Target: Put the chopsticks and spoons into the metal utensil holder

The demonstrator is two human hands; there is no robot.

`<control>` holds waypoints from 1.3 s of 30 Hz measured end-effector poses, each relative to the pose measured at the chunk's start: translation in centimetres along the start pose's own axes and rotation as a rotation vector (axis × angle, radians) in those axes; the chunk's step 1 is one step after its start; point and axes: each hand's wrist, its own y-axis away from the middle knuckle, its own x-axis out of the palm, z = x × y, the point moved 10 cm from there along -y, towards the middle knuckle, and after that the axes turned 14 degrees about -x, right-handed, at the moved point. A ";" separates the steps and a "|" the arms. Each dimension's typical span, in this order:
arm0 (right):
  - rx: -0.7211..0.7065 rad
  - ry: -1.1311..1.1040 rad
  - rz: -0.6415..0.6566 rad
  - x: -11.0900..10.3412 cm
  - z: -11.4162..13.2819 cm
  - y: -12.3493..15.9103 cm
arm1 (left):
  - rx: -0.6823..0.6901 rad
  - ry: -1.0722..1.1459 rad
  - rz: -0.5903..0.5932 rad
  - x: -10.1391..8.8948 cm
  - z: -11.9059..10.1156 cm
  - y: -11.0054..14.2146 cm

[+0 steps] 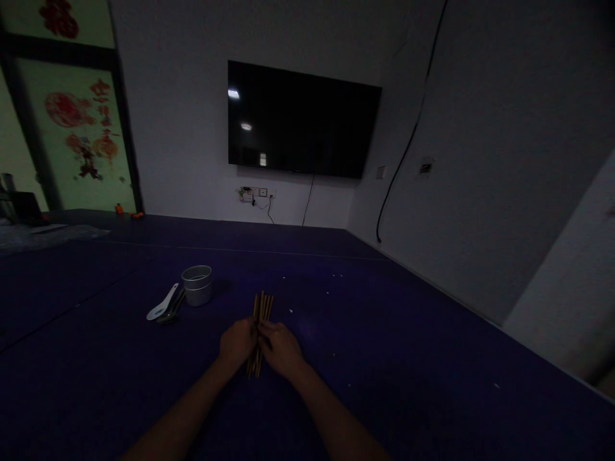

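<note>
A loose bundle of several yellowish-brown chopsticks [266, 308] points away from me, low over the dark blue surface. From the left, my left hand [238, 342] closes its fingers on the middle of the bundle. My right hand [282, 349] grips the same bundle from the other side, its fingers meeting the left hand's. The tips fan out slightly beyond my hands, and the lower ends show between my wrists. My fingers hide the middle of the sticks.
A grey metal cup [196, 288] stands upright to the left, beyond my hands. Beside it lie a white spoon [163, 303] and dark metal spoons [169, 315]. Small white scraps dot the blue surface [408, 346]. A wall-mounted television [302, 121] and a hanging cable [406, 153] are farther back.
</note>
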 end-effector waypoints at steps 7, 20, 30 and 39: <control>-0.011 0.046 0.042 -0.3 0.7 0.1 | -0.020 -0.004 0.002 -0.2 0.4 -0.2; 0.124 0.143 0.072 -0.2 -0.8 0.5 | 0.004 0.000 -0.004 -0.3 0.2 -0.2; 0.074 0.065 0.093 1.1 -1.5 0.3 | 0.024 0.013 0.015 0.0 0.0 -0.3; 0.059 0.038 0.085 1.3 -1.7 0.4 | 0.027 0.029 -0.006 -0.1 0.0 -0.3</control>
